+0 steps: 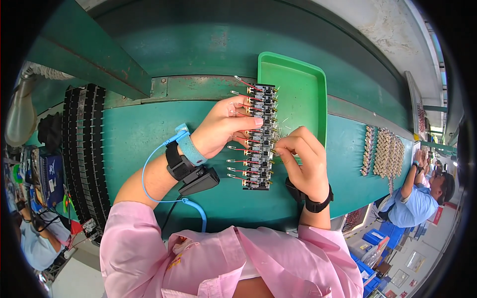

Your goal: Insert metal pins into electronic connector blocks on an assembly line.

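A long black circuit board panel (pixel 258 171) stands lengthwise before me, partly over the near left part of a green plastic tray (pixel 303 94). Short red-and-black wires with white ends stick out along its left side, and small brass-coloured parts line its right edge. My left hand (pixel 216 126) grips the panel from the left, thumb across its face. At the panel's right edge my right hand (pixel 307 161) is closed in a pinch; whatever lies between the fingertips is too small to name. Thin whitish pins or leads (pixel 283 126) show beside the panel, above that hand.
Long black strips of parts (pixel 84 154) lie on the green bench (pixel 139 124) at left. Panels with beige parts (pixel 389 154) rest at right. A blue coiled cord (pixel 198 208) runs from my left wrist strap. A green post (pixel 94 49) rises at far left. Co-workers (pixel 415 198) sit at both sides.
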